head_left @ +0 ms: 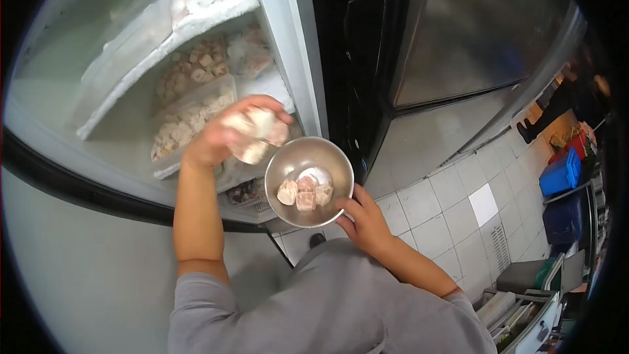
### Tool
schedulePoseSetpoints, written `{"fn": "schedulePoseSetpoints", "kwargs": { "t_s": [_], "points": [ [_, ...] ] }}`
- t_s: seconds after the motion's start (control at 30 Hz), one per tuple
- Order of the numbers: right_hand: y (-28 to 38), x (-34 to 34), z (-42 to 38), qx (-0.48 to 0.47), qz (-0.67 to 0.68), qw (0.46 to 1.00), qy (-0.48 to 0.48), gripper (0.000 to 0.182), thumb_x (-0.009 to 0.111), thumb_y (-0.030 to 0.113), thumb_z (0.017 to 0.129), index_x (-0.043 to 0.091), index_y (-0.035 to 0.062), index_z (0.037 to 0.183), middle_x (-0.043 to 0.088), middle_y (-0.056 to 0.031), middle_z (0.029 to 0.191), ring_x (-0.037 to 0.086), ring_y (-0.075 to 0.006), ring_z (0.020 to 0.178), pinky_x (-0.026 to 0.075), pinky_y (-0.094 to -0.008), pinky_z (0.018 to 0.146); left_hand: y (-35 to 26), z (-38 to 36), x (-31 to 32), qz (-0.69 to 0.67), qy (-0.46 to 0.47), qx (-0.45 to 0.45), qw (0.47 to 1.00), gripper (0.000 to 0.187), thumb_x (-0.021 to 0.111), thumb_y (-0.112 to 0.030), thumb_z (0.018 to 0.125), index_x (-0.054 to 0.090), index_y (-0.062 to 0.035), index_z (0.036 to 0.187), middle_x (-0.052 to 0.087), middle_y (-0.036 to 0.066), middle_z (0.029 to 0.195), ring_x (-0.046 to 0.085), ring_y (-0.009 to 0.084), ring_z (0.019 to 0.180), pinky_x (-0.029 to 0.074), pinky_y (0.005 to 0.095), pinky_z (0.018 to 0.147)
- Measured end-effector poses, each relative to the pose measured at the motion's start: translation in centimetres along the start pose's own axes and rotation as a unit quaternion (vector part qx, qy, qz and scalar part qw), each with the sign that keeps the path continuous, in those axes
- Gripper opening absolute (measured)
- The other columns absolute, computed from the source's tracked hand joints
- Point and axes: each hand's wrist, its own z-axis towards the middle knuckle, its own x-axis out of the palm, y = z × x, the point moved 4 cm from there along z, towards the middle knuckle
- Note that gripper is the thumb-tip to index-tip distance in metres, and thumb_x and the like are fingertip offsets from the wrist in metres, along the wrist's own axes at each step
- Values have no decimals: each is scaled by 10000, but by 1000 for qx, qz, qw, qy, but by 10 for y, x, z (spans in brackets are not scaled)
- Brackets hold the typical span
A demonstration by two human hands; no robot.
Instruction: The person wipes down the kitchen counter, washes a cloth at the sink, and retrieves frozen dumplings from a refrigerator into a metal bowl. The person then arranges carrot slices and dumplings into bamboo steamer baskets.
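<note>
Several pale pink frozen meat chunks are in my left hand, its fingers curled round them and slightly smeared by motion. That hand is in front of the freezer shelf, just left of the metal bowl's rim. My right hand grips the round metal bowl at its lower right edge, thumb over the rim. Inside the bowl lie several frosty meat chunks and a whitish patch at the bottom. Behind my left hand, a clear plastic tub on the shelf holds similar pale chunks.
The freezer stands open, with a frost-covered shelf above the tub and bagged food beside it. A steel door is at upper right. On the tiled floor, a blue bin and a person are further right.
</note>
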Motion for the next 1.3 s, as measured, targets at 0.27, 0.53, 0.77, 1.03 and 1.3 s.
{"fn": "schedulePoseSetpoints", "kwargs": {
  "t_s": [0.27, 0.53, 0.77, 1.03, 1.3],
  "points": [
    [-2, -7, 7, -34, 3, 999, -42, 376, 835, 8, 799, 680, 114, 1125, 627, -200, 1197, 642, -444, 1110, 548, -489, 922, 48, 14, 103, 661, 27, -23, 749, 657, 825, -489, 867, 681, -83, 1364, 590, 173, 1475, 546, 391, 1391, 476, 496, 1112],
    [-9, -12, 8, -34, -1, 997, -73, 352, 837, -2, 788, 669, 104, 1078, 635, -199, 1196, 649, -434, 1101, 545, -472, 923, -234, -1, 68, 717, -266, 202, 612, 235, 792, -156, 946, 790, -51, 1156, 801, 107, 1124, 723, 227, 925, 565, 364, 836],
    [-4, -14, 7, -47, 21, 997, -62, 355, 851, 15, 792, 672, 95, 1089, 636, -216, 1253, 646, -444, 1135, 544, -471, 951, -335, 22, -76, 829, -397, -12, 393, 280, 743, -209, 979, 749, 12, 1150, 780, 175, 1032, 734, 284, 946, 572, 405, 818],
    [-9, -14, 7, -33, 37, 998, -46, 345, 832, 44, 838, 683, 107, 1142, 571, -249, 1383, 635, -456, 1192, 557, -476, 982, -36, 39, 106, 592, 103, -68, 796, 436, 818, -149, 867, 726, -76, 1287, 707, 168, 1304, 678, 398, 1144, 565, 512, 1015],
    [-5, -18, 13, -58, 17, 994, -95, 315, 847, 24, 825, 687, 99, 1086, 608, -195, 1248, 655, -402, 1087, 558, -445, 895, 84, 40, 100, 578, 33, -131, 805, 791, 911, -380, 735, 649, -176, 1452, 482, 229, 1568, 490, 538, 1318, 460, 548, 1128]
  ]
}}
